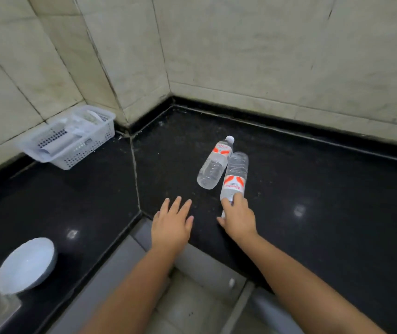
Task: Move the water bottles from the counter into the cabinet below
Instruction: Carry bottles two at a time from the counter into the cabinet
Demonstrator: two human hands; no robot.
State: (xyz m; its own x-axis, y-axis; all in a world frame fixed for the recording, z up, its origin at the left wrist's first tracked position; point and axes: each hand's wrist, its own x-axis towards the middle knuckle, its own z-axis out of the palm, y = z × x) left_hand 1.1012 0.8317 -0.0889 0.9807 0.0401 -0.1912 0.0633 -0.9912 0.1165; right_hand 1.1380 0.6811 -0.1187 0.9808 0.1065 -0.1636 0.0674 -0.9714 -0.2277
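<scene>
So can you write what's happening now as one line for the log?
stage: first pickup | right hand: gripping near bottle at neck | left hand: open above counter | far bottle: lying untouched

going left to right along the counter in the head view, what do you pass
white bowl → white plastic basket → left hand → bottle with its cap pointing away → right hand, gripping the neck end of the second bottle
</scene>
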